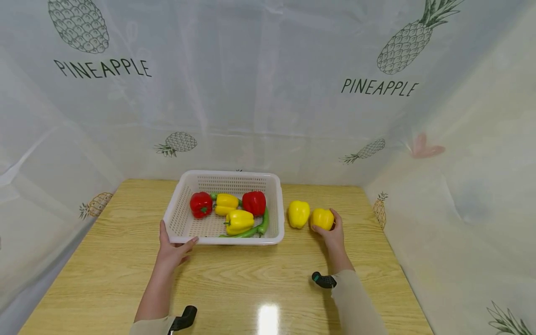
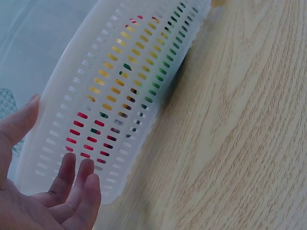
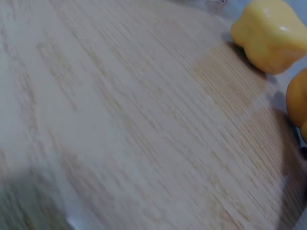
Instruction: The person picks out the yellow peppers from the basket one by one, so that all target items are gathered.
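Note:
A white plastic basket (image 1: 169, 228) with slotted walls stands on the wooden table. Inside lie two red bell peppers (image 1: 201, 204), two yellow bell peppers (image 1: 239, 222) and long green peppers (image 1: 263, 223). My left hand (image 1: 170, 251) grips the basket's near left corner, thumb and fingers spread around it; in the left wrist view its bent fingers (image 2: 91, 191) meet the slotted wall. Right of the basket, my right hand (image 1: 333, 235) holds a yellow bell pepper (image 1: 321, 217) between thumb and fingers. Another yellow bell pepper (image 1: 298, 214) sits just left of it. The right wrist view leaves the hand out.
The wooden table (image 1: 251, 274) extends toward me in front of the basket. Behind it and at both sides hangs a pale curtain (image 1: 234, 93) with pineapple prints. Black wrist devices (image 1: 324, 280) sit at both sleeves.

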A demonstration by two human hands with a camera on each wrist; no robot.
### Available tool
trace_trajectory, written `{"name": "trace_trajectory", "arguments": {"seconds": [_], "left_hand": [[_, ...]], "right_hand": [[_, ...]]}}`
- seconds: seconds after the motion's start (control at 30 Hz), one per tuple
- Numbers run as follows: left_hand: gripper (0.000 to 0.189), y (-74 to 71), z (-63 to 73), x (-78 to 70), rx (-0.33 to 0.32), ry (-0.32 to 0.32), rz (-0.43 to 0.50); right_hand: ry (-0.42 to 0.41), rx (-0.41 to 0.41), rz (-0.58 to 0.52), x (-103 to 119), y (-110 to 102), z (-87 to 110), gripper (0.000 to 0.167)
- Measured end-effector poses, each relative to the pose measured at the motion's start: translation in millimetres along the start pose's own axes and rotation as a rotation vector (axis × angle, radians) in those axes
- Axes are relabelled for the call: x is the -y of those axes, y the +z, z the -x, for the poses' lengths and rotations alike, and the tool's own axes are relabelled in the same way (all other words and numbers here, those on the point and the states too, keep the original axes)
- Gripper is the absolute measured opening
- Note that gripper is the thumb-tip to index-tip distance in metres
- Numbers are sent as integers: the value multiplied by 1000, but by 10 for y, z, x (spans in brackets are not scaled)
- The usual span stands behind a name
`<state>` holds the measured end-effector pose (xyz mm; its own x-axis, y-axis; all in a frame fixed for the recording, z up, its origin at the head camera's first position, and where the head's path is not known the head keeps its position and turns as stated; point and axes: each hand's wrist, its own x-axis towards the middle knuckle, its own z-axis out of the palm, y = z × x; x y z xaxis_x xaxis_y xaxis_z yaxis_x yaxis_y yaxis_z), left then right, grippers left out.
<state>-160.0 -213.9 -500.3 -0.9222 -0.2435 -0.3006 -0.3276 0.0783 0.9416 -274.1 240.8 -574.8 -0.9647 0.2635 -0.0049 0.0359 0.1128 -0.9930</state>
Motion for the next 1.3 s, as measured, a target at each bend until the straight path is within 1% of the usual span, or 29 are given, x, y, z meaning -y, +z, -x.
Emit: {"name": "trace_trajectory", "arguments": {"seconds": [0.1,0.23,0.33,0.47,0.73,0.97,1.3], "left_hand": [[122,-2,-9,10,2,-7,-2],[123,-9,-17,26,2,-21,-13],[123,-11,-14,37,5,-27,-19],[123,-7,-12,45,14,-23,-14],[122,2,0,24,7,5,-4],[122,3,-1,7,5,5,-10],[121,2,-11,8,5,9,5]], "right_hand": [[2,5,-11,-2,9,-16,93],[18,6,-56,-7,19,-24,93],[43,-6,-70,-3,28,-10,95],[56,-26,-84,7,37,20,96],[58,-18,-79,-15,16,-3,95],[29,-10,-73,-57,-4,-45,94],[19,22,-95,-18,-22,-53,92]]}}
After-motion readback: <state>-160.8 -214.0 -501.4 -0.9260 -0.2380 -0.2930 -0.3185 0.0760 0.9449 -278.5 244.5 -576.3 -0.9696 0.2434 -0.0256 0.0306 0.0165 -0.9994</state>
